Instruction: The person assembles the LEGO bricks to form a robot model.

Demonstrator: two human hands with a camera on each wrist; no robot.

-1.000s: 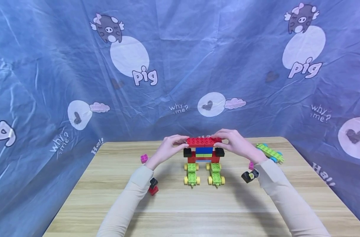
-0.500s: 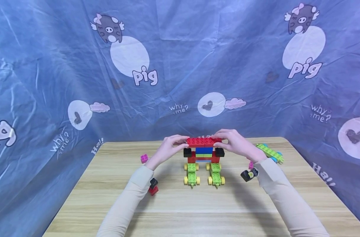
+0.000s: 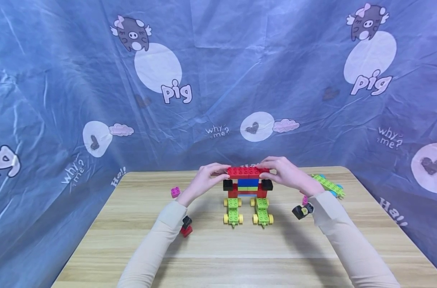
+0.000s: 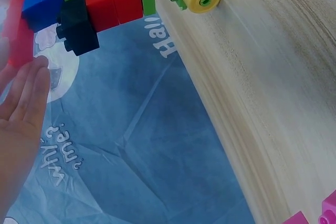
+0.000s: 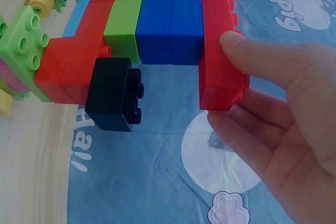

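Plainly, both hands are on the red bar atop a brick toy

Well, nearest of all, two pale sleeves (image 3: 151, 248) reach in over the wooden table (image 3: 218, 260); beside the left one lies a small red brick (image 3: 186, 231), and near the right one is a black object (image 3: 302, 212) with a yellowish patch, too small to make out; a pink brick (image 3: 175, 192) sits beyond the left wrist.

Between the arms stands the toy (image 3: 248, 183), upright on the table; its feet are two green cars, the left car (image 3: 233, 216) and the right car (image 3: 262, 216), side by side and apart, both with yellow wheels; above them come red bricks (image 5: 58, 69), then green bricks (image 5: 123, 31), then blue bricks (image 5: 170, 22), with a black brick (image 3: 227, 185) jutting out on either side.

The red bar (image 3: 243, 172) lies level across the blue bricks, touching them; the left hand (image 3: 205, 178) pinches one end between thumb and fingers, and the right hand (image 3: 287, 174) grips the other, its thumb on the near face.

Farther off, a green wagon (image 3: 327, 185) with blue wheels rests at the table's right; behind everything hangs a blue curtain (image 3: 218, 80), printed with pigs.
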